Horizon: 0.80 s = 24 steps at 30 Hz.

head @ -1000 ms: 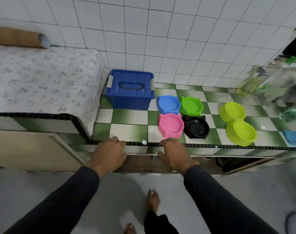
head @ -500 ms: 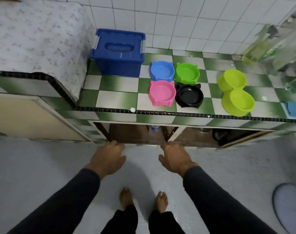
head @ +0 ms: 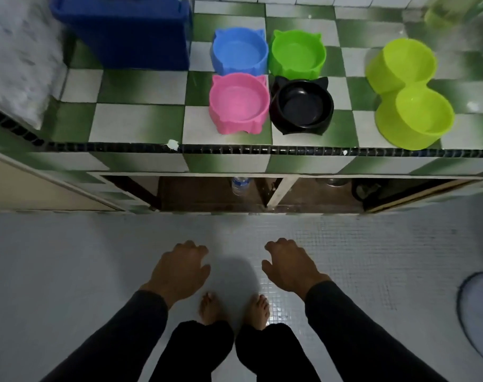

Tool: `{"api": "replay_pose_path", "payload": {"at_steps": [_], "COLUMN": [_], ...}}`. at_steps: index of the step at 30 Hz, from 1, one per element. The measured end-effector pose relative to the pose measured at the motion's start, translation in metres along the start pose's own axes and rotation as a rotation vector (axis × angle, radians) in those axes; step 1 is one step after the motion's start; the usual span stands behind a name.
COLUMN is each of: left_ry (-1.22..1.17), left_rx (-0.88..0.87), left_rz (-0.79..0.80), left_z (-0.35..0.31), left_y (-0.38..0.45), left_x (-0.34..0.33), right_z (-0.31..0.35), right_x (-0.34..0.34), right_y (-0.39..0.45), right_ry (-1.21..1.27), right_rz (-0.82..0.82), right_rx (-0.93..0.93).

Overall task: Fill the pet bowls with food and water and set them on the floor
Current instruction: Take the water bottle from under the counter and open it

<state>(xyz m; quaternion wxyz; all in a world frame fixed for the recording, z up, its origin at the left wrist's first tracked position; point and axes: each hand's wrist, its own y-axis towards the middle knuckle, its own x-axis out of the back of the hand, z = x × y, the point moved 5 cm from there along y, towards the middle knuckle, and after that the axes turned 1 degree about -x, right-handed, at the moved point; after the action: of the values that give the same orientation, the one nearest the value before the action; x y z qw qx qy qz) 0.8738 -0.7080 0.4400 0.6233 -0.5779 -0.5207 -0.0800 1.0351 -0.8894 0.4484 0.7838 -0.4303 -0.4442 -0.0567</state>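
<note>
Both hands hang in front of the person, over the floor [head: 69, 257] and well short of the counter [head: 141, 125]. The left hand [head: 179, 271] and right hand [head: 288, 267] each have a slack grip, fingers loosely curled round nothing.

All the bowls sit on the counter, none on the floor yet. The pink bowl [head: 239, 102] and black bowl [head: 302, 106] stand near the front edge, touching or nearly so; the blue bowl [head: 239, 49] and green bowl [head: 297, 52] are just behind them. The lime double bowl [head: 409, 92] lies apart to the right, its nearer cup close to the edge. Every one looks empty: no food, no water that I can make out.

The risks, as I judge them: the front bowls sit so near the edge that a careless reach could knock one off. Packed tight, lifting one may drag its neighbour. A water-filled bowl carried down to a glossy floor, with bare feet [head: 235, 308] beneath, invites a spill and a slip.

The blue box [head: 124, 31] at the back left is only partly in view; what it holds I cannot tell. A small bottle [head: 239, 184] stands in the open cupboard below the counter.
</note>
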Motion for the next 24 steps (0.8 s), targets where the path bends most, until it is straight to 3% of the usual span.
{"api": "replay_pose_path", "payload": {"at_steps": [16, 24], "left_ry": [-0.039, -0.123], "left_rx": [0.01, -0.02], "left_rz": [0.043, -0.121], "left_z": [0.077, 0.098], "left_y": [0.247, 0.348], "left_x": [-0.164, -0.207], "right_z": [-0.085, -0.101], "right_x": [-0.146, -0.185], "right_y": [0.244, 0.339], "right_ry": [0.097, 0.219], "right_rz": [-0.001, -0.144], "right_rx": [-0.066, -0.04]}}
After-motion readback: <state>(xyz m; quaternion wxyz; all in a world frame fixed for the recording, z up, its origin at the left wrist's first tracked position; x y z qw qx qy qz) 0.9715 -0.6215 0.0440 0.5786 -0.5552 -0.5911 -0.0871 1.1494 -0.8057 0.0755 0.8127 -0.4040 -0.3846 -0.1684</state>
